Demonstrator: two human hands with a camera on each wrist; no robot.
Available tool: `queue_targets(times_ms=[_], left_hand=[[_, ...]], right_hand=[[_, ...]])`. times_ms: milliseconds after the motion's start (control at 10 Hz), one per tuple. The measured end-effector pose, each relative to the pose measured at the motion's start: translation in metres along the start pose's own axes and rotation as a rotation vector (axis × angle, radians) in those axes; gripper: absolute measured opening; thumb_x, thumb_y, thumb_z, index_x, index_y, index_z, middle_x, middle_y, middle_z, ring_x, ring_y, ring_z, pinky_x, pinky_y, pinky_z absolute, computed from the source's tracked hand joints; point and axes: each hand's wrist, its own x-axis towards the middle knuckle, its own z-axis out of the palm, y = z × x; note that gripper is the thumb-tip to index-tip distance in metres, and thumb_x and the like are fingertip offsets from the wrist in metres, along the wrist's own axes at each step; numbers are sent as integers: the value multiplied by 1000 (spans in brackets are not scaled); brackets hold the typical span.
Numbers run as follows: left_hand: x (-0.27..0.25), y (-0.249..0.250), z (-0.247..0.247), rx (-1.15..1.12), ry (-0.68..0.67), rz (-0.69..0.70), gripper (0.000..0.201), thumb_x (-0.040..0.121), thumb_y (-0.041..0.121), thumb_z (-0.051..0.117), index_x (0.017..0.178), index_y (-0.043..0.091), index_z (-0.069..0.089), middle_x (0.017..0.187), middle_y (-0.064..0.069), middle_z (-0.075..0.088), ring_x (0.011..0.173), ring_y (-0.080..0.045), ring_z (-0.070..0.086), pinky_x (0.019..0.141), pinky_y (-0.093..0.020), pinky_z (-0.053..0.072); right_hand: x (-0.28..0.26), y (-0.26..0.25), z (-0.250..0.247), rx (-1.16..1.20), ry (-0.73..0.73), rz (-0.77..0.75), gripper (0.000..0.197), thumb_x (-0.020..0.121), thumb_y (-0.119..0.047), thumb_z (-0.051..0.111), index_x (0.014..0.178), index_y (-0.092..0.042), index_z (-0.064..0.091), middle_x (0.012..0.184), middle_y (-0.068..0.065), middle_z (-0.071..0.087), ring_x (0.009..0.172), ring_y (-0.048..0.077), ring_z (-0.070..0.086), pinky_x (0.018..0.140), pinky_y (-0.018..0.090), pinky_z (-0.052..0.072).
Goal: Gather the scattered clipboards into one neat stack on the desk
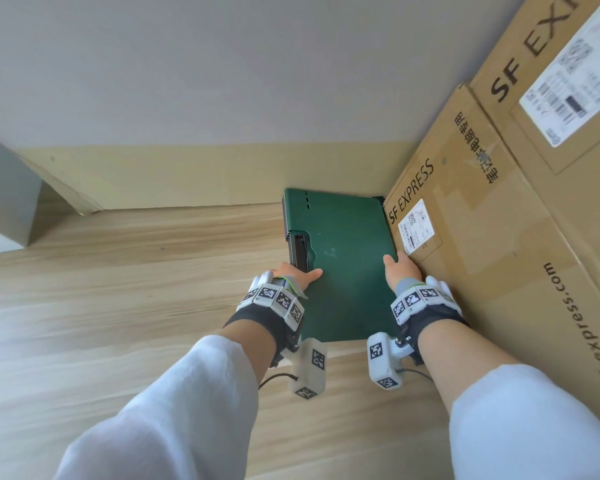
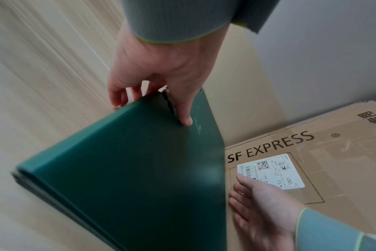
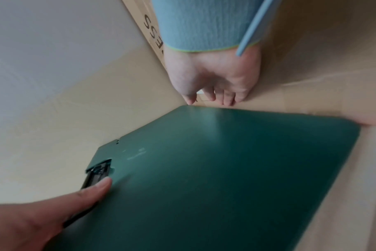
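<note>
The green clipboard (image 1: 340, 265) tops a stack (image 2: 60, 191) at the desk's (image 1: 136, 306) back right, its right edge against a box (image 1: 482, 237) and its far edge near the back panel. The left hand (image 1: 297, 273) grips the clip side, thumb on the face and fingers curled over the edge. The right hand (image 1: 400, 268) lies loosely opened between the stack's right edge and the box; whether it touches the edge I cannot tell.

No stray clipboards show on the desk, so gathering looks done, with only squaring left.

The left wrist view alone shows layered edges under the top board. The head view alone shows a second box (image 1: 551, 81) stacked above the first.
</note>
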Motion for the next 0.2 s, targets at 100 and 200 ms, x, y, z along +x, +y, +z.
queue_targets(times_ms=[100,200], left_hand=[[-3,-17,-8,-13,65,-15,98,54,79,52,128,15,46,127,-13,52,110,-32,61,93,-42,52],[-19,-50,-23,-116,94,23,90,72,59,64,146,21,30,144,-16,29,122,-38,51,97,-46,51]], right_hand=[[-16,-9,0,56,-1,-155,46,97,-23,33,142,-14,37,149,7,40,134,30,40,110,39,32],[-38,-28,11,274,-144,-377,40,96,-15,35,133,-11,49,133,7,56,119,23,55,106,38,41]])
